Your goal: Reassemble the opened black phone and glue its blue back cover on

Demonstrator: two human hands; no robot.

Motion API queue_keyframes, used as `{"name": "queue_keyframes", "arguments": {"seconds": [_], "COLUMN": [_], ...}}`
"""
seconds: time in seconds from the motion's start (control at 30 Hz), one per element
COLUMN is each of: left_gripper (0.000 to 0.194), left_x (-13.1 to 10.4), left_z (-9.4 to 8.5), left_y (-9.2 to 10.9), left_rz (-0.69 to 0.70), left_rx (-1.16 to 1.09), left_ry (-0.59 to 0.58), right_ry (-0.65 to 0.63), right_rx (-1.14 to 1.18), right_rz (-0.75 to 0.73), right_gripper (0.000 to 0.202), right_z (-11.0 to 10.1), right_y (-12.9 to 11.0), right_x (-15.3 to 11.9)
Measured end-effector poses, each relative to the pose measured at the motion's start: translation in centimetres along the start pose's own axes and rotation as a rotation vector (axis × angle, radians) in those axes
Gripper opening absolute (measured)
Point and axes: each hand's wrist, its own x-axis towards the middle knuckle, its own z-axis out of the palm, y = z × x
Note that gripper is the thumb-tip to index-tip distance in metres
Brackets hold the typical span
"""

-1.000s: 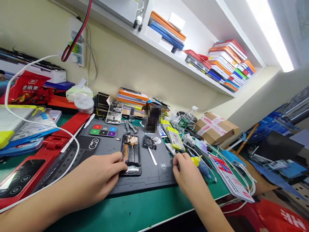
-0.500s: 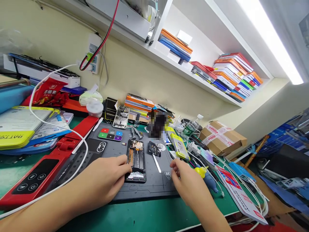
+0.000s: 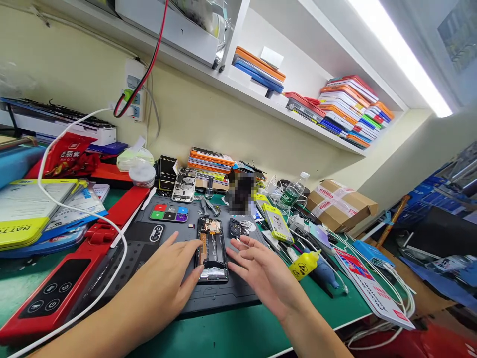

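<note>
An opened phone (image 3: 211, 251), its back off and inner parts showing, lies on the dark grey work mat (image 3: 203, 301). My left hand (image 3: 169, 283) is open at its left side, thumb and fingertips at the frame's edge. Along the other side my right hand (image 3: 266, 273) is also open, fingers spread and pointing at the phone's right edge; whether they touch it I cannot tell. A black phone part (image 3: 236, 227) lies just beyond the right fingers. The spot where a thin white stick lay is mostly covered by that hand.
A red device with buttons (image 3: 52, 288) and a white cable (image 3: 121, 258) lie left. A magnetic color tray (image 3: 169, 213) sits at the mat's back. On the right are a yellow bottle (image 3: 304, 264), a battery pack (image 3: 276, 223), a water bottle (image 3: 292, 194) and a cardboard box (image 3: 339, 205).
My right hand has moved left to the phone's right side and its fingers have spread. My left hand has opened out along the left edge. The view has shifted slightly.
</note>
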Motion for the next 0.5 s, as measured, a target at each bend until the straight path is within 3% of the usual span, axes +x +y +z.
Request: {"name": "queue_keyframes", "arguments": {"seconds": [0.13, 0.27, 0.5], "left_gripper": [0.028, 0.024, 0.026], "left_x": [-0.1, 0.0, 0.1], "left_z": [-0.2, -0.6, -1.2], "left_y": [0.3, 0.4, 0.7], "left_rz": [-0.045, -0.096, -0.137], "left_rx": [-0.049, -0.097, -0.202], "left_ry": [-0.011, -0.050, -0.086], "right_ry": [0.052, 0.053, -0.052], "right_rx": [0.070, 0.060, -0.077], "right_rz": [0.067, 0.043, 0.041], "right_gripper": [0.040, 0.034, 0.024], "right_z": [0.3, 0.6, 0.5], "right_y": [-0.3, -0.3, -0.3], "right_x": [0.6, 1.2, 3.1]}}
